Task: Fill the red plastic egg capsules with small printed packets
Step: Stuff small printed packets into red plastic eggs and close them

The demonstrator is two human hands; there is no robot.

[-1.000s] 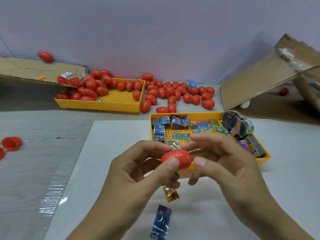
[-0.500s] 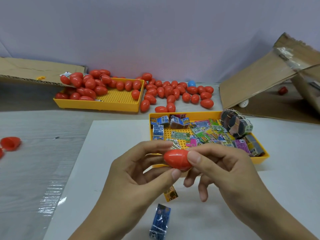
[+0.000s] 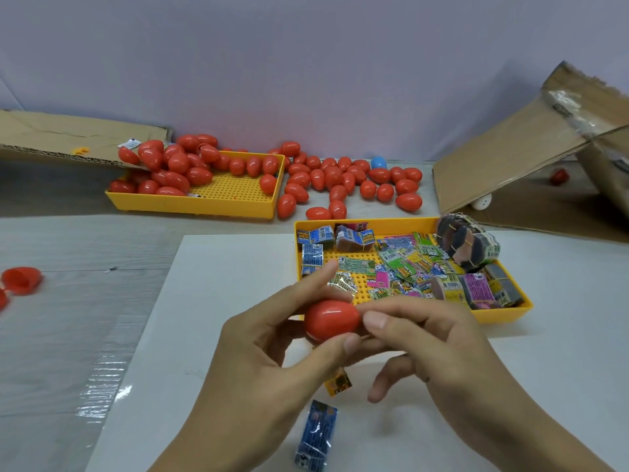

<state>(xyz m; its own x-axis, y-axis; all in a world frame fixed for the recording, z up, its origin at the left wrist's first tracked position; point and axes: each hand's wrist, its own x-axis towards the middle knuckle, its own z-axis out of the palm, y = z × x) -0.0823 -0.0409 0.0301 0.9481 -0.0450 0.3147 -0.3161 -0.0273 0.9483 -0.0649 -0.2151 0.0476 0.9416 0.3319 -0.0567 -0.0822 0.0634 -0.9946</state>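
I hold a closed red egg [image 3: 332, 320] between both hands, just in front of the near tray's [image 3: 503, 315] front-left corner. My left hand [image 3: 269, 356] pinches it with the thumb under its near side and the forefinger over the top; my right hand [image 3: 439, 338] pinches its right end with thumb and forefinger, the other fingers hanging curled below. At 12 o'clock from the egg the near tray holds loose printed packets [image 3: 405, 267] and, at its far right corner, a banded bundle [image 3: 468, 247]. On the white sheet [image 3: 211, 301] at 6 o'clock lie a yellow packet [image 3: 338, 383], partly hidden by my hands, and beyond it towards me a blue packet [image 3: 316, 434]. At 11 o'clock, well off, the far tray [image 3: 204, 202] holds a heap of eggs [image 3: 170, 165] at its left end; more eggs [image 3: 343, 182] lie loose to its right, one blue egg [image 3: 378, 162] among them. An open red half [image 3: 22, 280] lies at 9 o'clock near the left edge. Cardboard [image 3: 510, 158] leans at 2 o'clock.
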